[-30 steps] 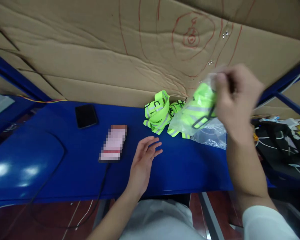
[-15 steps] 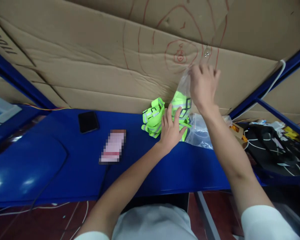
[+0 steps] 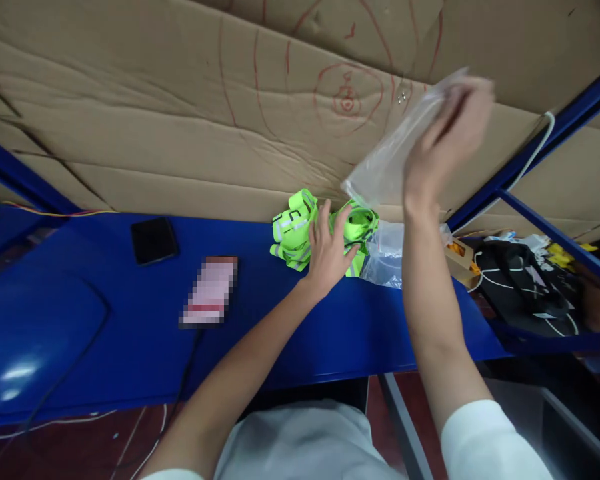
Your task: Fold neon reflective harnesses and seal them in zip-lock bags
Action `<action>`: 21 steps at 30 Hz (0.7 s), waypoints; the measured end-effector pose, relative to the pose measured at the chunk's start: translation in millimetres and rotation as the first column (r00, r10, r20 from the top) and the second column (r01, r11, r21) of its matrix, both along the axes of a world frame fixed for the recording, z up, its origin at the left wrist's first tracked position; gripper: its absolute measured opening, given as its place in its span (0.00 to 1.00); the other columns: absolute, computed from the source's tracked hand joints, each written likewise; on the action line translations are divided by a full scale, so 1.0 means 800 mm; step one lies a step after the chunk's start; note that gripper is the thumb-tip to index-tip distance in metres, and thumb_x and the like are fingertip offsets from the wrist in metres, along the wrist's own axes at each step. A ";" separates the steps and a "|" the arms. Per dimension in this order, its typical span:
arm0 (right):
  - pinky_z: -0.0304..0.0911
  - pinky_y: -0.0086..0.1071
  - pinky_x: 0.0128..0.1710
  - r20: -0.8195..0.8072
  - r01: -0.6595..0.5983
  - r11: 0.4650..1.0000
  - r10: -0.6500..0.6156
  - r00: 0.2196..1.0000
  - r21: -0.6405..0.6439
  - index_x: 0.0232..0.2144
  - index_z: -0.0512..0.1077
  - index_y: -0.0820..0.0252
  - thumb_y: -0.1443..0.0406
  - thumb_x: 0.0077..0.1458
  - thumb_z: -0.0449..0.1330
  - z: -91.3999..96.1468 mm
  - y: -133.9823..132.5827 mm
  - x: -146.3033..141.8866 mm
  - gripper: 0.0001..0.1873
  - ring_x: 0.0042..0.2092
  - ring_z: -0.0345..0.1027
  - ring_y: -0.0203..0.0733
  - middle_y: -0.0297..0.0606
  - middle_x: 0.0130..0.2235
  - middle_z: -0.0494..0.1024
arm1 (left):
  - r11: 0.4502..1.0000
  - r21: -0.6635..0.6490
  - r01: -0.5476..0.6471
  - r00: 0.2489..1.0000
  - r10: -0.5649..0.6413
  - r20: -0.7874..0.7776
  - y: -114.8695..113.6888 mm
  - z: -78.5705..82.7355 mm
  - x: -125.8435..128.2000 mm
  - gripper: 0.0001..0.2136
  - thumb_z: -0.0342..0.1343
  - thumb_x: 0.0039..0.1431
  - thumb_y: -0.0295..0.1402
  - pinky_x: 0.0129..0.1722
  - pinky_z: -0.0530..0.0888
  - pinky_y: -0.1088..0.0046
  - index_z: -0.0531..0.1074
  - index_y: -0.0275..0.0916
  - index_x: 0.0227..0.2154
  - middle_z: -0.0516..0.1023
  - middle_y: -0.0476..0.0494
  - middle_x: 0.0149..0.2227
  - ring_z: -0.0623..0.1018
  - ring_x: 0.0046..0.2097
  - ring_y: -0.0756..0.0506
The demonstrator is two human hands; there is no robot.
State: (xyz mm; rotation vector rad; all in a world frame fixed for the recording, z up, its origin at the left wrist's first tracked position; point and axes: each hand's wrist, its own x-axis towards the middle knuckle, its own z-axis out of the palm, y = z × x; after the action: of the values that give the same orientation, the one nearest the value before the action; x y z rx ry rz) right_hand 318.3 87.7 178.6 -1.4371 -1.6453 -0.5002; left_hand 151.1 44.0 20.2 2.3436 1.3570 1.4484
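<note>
My right hand (image 3: pixel 447 143), raised before the cardboard, is closed on a clear plastic bag (image 3: pixel 393 157) that trails down to the left, blurred by motion. My left hand (image 3: pixel 327 253) rests with fingers spread at the bundles of neon yellow-green reflective straps. One strap bundle (image 3: pixel 294 230) lies left of the fingers. Another bundle of straps (image 3: pixel 360 223) sits just right of them, beneath the lower end of the raised bag. A second clear plastic bag (image 3: pixel 386 260) lies flat on the blue table (image 3: pixel 280 333), partly behind my right forearm.
A phone with a blurred screen (image 3: pixel 210 290) and a dark flat device (image 3: pixel 154 241) lie to the left. Cardboard (image 3: pixel 180 120) with red drawn rings backs the table. A blue frame post (image 3: pixel 520 147) and a black bag (image 3: pixel 520 280) with cables are on the right.
My right hand has lifted the plastic bag up and to the right, off the neon straps it covered. Those straps now lie uncovered beside my left hand, which stays low.
</note>
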 end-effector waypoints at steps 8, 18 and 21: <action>0.51 0.46 0.59 -0.455 0.578 0.811 -0.550 0.701 -0.089 0.53 0.63 0.61 0.77 0.65 0.42 -0.062 -0.011 0.159 0.19 0.60 0.58 0.49 0.60 0.57 0.65 | 0.986 -0.053 0.159 0.934 -0.168 -0.316 0.018 0.024 -0.001 0.24 0.53 0.58 0.18 0.58 0.73 0.54 0.69 0.37 0.57 0.77 0.32 0.57 0.77 0.59 0.34; 0.55 0.51 0.61 -0.283 0.593 0.783 -0.621 0.731 -0.188 0.52 0.69 0.65 0.72 0.60 0.51 -0.180 -0.044 0.173 0.19 0.61 0.62 0.56 0.61 0.60 0.64 | 0.991 0.126 0.047 0.931 0.002 -0.366 0.073 0.079 0.001 0.32 0.44 0.60 0.16 0.70 0.46 0.35 0.62 0.40 0.67 0.56 0.32 0.74 0.54 0.75 0.31; 0.48 0.47 0.68 -0.124 0.476 0.865 -0.496 0.859 -0.161 0.58 0.69 0.58 0.62 0.69 0.49 -0.189 -0.044 0.141 0.20 0.68 0.55 0.51 0.52 0.65 0.64 | 0.969 0.051 0.241 0.780 -0.163 -0.604 0.078 0.052 -0.001 0.27 0.48 0.66 0.27 0.72 0.44 0.37 0.62 0.35 0.68 0.56 0.29 0.74 0.55 0.75 0.33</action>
State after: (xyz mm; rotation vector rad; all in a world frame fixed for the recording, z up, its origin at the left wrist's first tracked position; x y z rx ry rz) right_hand 431.0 52.5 27.5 -1.9506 -1.1904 -0.5488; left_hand 149.9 106.6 61.9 3.0796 1.0614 0.7688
